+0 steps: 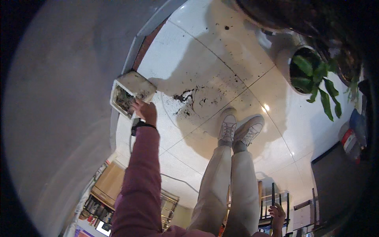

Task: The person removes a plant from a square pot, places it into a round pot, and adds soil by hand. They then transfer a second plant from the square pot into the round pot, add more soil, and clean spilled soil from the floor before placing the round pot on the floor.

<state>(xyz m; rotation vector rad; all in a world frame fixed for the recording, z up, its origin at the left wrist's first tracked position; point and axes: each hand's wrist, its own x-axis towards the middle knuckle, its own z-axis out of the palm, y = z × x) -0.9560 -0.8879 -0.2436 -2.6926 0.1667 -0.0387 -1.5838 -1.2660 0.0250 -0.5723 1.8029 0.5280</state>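
My left hand (145, 110) grips the near rim of a square, pale planter (138, 84) with dirt-stained sides. Dark soil and plant debris (124, 99) show inside it. The planter is beside the grey wall; whether its base rests on the floor is unclear. To its right, loose dark soil (185, 97) is scattered over the pale tiles, thickest close to the planter. My right hand (277, 214) hangs low at the right of the view, fingers loosely bent and apart, with nothing visible in it. Dark furniture legs appear behind its fingertips.
My shoes (241, 127) stand on the tiled floor (192, 148), near the soil. A potted leafy plant (305, 69) is at the right, with more pots (269, 14) above it. A grey wall (68, 89) runs along the left. Chair legs (287, 204) and a wooden cabinet (109, 183) are below.
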